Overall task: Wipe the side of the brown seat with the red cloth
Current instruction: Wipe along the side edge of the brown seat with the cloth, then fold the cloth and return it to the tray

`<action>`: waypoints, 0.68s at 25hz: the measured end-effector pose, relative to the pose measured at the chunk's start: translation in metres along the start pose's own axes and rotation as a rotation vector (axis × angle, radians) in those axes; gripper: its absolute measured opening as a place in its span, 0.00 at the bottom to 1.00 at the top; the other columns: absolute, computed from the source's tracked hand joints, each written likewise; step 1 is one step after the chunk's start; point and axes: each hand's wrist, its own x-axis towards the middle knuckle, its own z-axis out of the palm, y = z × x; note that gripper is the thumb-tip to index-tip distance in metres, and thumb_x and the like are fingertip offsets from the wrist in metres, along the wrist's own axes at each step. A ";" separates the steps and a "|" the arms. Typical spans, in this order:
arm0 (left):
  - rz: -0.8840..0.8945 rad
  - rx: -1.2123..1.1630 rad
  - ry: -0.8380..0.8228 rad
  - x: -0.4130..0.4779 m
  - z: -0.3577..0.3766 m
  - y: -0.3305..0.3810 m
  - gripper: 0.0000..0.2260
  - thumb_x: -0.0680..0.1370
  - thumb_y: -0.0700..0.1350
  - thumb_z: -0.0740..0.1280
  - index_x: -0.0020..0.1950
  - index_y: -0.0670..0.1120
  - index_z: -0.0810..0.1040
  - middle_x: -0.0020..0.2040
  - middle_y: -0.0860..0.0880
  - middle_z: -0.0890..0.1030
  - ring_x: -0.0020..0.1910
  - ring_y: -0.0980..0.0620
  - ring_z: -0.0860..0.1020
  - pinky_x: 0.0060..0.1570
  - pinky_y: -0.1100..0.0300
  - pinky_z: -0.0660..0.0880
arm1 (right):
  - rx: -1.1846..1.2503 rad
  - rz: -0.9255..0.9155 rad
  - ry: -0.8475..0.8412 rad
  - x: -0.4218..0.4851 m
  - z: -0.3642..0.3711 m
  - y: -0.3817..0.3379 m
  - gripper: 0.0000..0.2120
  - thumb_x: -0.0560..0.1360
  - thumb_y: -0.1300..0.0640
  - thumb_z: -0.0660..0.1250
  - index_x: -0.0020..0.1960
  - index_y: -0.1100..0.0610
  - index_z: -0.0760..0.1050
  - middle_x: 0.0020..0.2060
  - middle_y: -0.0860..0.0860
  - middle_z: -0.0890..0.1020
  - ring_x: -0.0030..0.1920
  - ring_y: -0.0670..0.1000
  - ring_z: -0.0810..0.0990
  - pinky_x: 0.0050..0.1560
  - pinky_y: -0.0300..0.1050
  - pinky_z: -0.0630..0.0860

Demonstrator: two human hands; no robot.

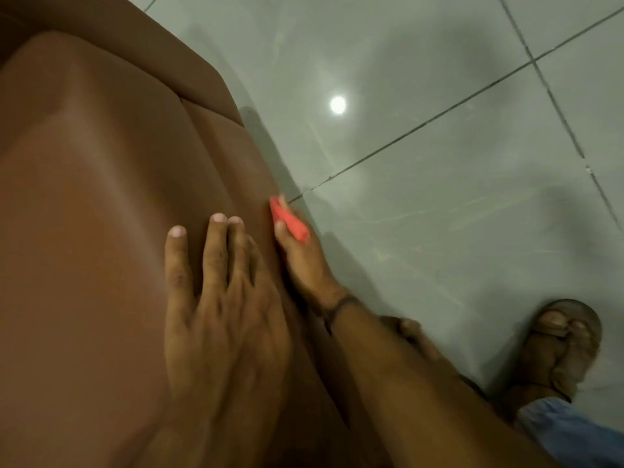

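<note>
— What have I got on the head camera?

— My left hand [219, 298] lies flat and open on top of the smooth brown leather seat [94, 197], fingers spread, gripping nothing.

— And the cloth?

— The small bunched red cloth [290, 221] is pinched in my right hand [304, 258], fingers closed around it, pressed against the seat's side edge just beside the left fingertips. Below lies the glossy grey tiled floor [439, 163], with a sandalled foot [560, 346] near the right forearm.

Smooth leather-look brown seat [101, 197], soft red cloth [291, 221], glossy grey tiled floor [439, 197]
</note>
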 end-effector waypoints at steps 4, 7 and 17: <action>-0.004 0.144 -0.069 -0.007 -0.017 0.004 0.33 0.80 0.47 0.42 0.83 0.34 0.60 0.86 0.34 0.61 0.87 0.34 0.54 0.83 0.31 0.42 | 0.111 0.268 0.038 -0.150 -0.033 0.022 0.22 0.85 0.36 0.59 0.79 0.31 0.68 0.81 0.33 0.69 0.81 0.35 0.65 0.87 0.54 0.59; -0.016 -0.081 -0.055 -0.011 -0.022 0.004 0.31 0.82 0.49 0.49 0.82 0.34 0.65 0.84 0.35 0.67 0.86 0.35 0.59 0.83 0.30 0.50 | 0.395 0.547 0.069 -0.204 -0.061 -0.017 0.19 0.88 0.53 0.60 0.78 0.49 0.75 0.72 0.48 0.80 0.69 0.41 0.80 0.69 0.38 0.79; -0.061 -1.704 -0.611 0.027 -0.175 0.186 0.09 0.82 0.55 0.67 0.52 0.53 0.85 0.45 0.61 0.89 0.48 0.63 0.86 0.59 0.53 0.80 | 0.659 0.428 0.219 -0.246 -0.299 -0.252 0.16 0.72 0.55 0.70 0.53 0.60 0.91 0.51 0.63 0.91 0.47 0.62 0.91 0.55 0.61 0.86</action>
